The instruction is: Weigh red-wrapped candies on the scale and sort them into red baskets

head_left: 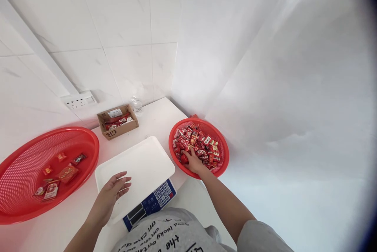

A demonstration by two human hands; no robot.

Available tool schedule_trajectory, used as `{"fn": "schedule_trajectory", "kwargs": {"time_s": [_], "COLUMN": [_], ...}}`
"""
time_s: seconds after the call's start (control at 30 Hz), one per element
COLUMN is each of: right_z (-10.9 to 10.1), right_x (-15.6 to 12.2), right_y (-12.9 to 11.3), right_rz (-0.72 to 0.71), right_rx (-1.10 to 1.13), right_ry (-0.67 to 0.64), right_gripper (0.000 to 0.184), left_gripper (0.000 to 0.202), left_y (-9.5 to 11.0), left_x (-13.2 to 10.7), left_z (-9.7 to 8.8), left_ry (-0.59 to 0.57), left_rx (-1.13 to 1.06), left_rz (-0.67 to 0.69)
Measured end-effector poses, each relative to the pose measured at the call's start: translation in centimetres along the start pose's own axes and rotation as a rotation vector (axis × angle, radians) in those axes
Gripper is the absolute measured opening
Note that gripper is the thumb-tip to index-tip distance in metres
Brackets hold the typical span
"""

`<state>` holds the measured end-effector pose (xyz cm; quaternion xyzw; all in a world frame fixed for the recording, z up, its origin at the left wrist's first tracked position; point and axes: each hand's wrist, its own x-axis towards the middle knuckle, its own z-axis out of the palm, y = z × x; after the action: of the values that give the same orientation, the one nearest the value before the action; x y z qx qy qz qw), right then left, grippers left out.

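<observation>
My left hand [113,191] hovers over the white tray [144,153] of a digital weighing scale, its fingers apart and slightly bent, holding nothing. The scale's blue panel [151,201] with number keys and dark displays faces me. On the right, my right hand [193,161] reaches into a round red plastic basket [225,153] full of small wrapped candies [200,142], mostly red. Its thumb and fingers are around a red-wrapped candy [184,159] near the basket's left side. Some fingertips are hidden among the wrappers.
A larger red basket [94,146] at left holds several scattered wrapped pieces. Behind the scale stands an open cardboard box [122,128] with red packets, beside a clear plastic bottle [136,105]. A wall socket [79,101] is at back left. White walls border the table [159,114].
</observation>
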<state>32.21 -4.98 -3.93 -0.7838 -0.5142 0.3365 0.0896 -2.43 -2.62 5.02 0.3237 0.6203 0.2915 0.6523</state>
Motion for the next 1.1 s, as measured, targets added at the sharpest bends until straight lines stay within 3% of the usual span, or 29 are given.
{"fn": "schedule_trajectory", "kwargs": {"time_s": [0.17, 0.37, 0.57, 0.77, 0.97, 1.1], "right_z": [0.5, -1.6, -4.3, -5.3, -5.7, -5.0], "right_x": [0.9, 0.7, -0.1, -0.6, -1.5, -2.7], "right_y": [0.4, 1.3, 1.5, 1.6, -0.2, -4.3], "right_rz": [-0.084, -0.115, -0.061, -0.018, 0.001, -0.115], "right_rx": [0.123, 0.307, 0.53, 0.703, 0.894, 1.087], "right_ry": [0.213, 0.332, 0.407, 0.477, 0.493, 0.282], "right_gripper": [0.053, 0.04, 0.056, 0.051, 0.048, 0.046], "left_gripper": [0.045, 0.049, 0.05, 0.049, 0.05, 0.049], "left_y": [-0.6, -1.4, -1.4, -1.1, -1.1, -1.2], "left_x": [-0.5, -1.0, -1.1, -1.2, -1.3, -1.4], "left_z": [0.9, 0.5, 0.3, 0.8, 1.0, 1.3], "left_ry": [-0.071, -0.108, -0.111, -0.158, -0.169, -0.15], "left_rx": [0.053, 0.093, 0.121, 0.181, 0.218, 0.231], "left_rz": [0.009, 0.02, 0.026, 0.05, 0.059, 0.071]}}
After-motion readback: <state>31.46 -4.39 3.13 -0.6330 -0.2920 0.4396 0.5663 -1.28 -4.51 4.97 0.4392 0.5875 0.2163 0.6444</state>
